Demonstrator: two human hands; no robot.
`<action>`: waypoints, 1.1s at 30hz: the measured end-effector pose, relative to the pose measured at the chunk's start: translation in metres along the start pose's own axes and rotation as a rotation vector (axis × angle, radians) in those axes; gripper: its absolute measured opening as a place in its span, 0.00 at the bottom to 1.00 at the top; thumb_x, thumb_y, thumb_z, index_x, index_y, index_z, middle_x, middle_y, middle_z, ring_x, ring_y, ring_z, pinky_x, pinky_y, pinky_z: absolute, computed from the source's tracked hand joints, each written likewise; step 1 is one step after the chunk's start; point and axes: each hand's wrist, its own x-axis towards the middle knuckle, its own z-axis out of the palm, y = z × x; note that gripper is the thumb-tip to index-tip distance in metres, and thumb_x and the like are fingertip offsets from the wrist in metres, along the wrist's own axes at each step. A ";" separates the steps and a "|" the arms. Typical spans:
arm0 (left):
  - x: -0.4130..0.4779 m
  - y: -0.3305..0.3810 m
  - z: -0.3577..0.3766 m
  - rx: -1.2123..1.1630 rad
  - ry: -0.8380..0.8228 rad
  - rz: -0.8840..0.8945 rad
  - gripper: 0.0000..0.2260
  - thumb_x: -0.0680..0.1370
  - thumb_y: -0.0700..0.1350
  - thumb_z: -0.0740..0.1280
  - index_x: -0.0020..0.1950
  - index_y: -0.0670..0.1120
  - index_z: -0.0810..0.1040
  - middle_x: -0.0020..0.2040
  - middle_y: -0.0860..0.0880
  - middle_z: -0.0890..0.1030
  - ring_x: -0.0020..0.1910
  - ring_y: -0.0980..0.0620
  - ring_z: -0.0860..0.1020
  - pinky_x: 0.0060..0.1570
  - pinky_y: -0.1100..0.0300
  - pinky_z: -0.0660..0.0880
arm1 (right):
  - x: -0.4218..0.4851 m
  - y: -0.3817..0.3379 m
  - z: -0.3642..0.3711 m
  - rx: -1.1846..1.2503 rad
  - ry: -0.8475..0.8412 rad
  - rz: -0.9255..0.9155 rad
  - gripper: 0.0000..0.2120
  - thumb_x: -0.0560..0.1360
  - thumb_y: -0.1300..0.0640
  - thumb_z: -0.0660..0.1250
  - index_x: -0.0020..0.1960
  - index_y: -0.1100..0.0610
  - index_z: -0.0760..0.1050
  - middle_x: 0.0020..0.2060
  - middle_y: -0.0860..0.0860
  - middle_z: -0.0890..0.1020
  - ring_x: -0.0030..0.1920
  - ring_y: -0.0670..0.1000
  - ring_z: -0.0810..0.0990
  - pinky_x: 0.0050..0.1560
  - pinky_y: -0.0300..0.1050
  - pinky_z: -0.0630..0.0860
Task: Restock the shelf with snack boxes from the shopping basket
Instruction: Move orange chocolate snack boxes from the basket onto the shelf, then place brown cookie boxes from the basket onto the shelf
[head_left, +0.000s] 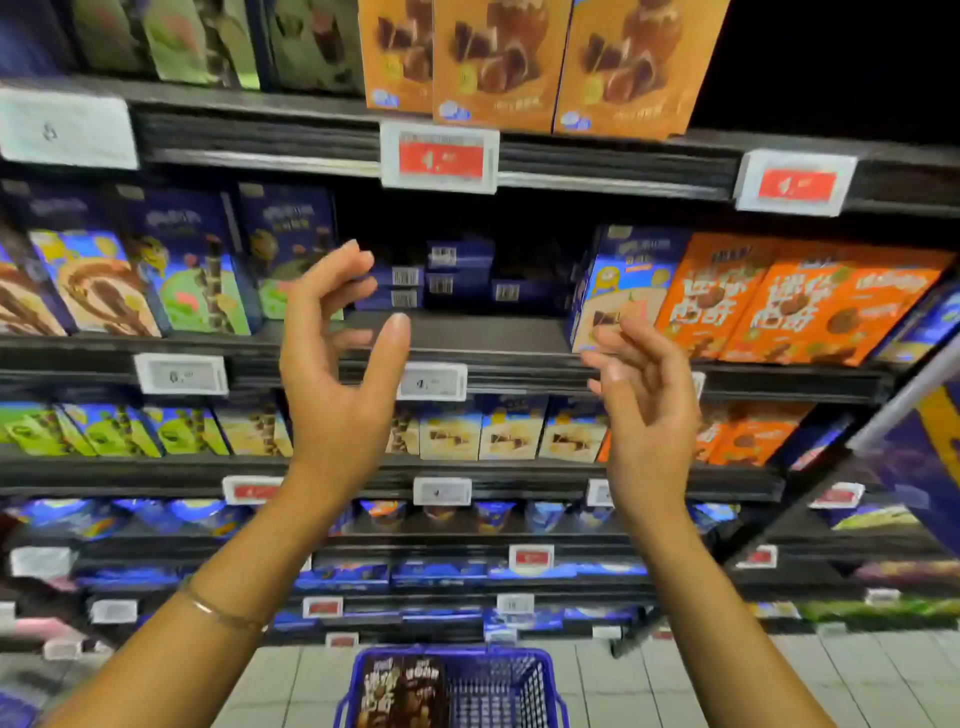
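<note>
Both hands are raised in front of the shelving unit, and neither is touching any stock.

The left hand (337, 379) is hovering before the second shelf (483, 338). Its palm is turned rightward, the fingers are loosely bent and the thumb is pointing up; it is gripping nothing. A thin bracelet (223, 613) is sitting on that wrist.

The right hand (644, 400) is hovering slightly lower, palm facing left, fingers relaxed and a little curled. It is likewise holding nothing. The two hands are facing each other, well apart.

Between them we are seeing a gap in the front row of the second shelf. At the back of the gap, small dark-blue boxes (447, 275) are lying stacked flat with their barcode ends toward us. An upright blue box with a green panel (291, 254) is standing on the left of the gap, just behind the left fingertips. A blue box with a cream panel (618, 286) is leaning on the right, with orange boxes (779, 306) beside it (print too blurred to read).

The shopping basket (524, 656), blue plastic mesh, is sitting on the tiled floor at the bottom centre. The task's dark-brown snack boxes (400, 686) are resting in its left half, well below both hands.

A red price tag (440, 160) is hanging on the shelf edge above the gap.
</note>
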 end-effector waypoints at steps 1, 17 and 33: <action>-0.031 -0.015 -0.005 -0.011 -0.012 -0.091 0.20 0.82 0.47 0.68 0.73 0.46 0.71 0.68 0.49 0.79 0.64 0.48 0.79 0.54 0.60 0.76 | -0.021 0.019 -0.007 -0.031 -0.033 0.076 0.17 0.79 0.55 0.65 0.66 0.57 0.72 0.58 0.54 0.82 0.58 0.53 0.83 0.55 0.41 0.79; -0.389 -0.183 -0.036 0.115 0.017 -1.638 0.15 0.87 0.52 0.61 0.51 0.44 0.81 0.40 0.44 0.84 0.33 0.51 0.83 0.31 0.63 0.79 | -0.292 0.282 -0.117 -0.537 -0.505 1.108 0.08 0.82 0.58 0.66 0.52 0.63 0.79 0.45 0.61 0.81 0.45 0.55 0.78 0.51 0.53 0.75; -0.579 -0.493 -0.067 0.090 0.038 -1.627 0.30 0.82 0.73 0.48 0.51 0.54 0.81 0.51 0.52 0.86 0.46 0.50 0.83 0.43 0.57 0.71 | -0.505 0.679 -0.017 -0.559 -0.742 1.151 0.28 0.71 0.34 0.72 0.60 0.54 0.78 0.56 0.52 0.83 0.56 0.55 0.81 0.58 0.49 0.78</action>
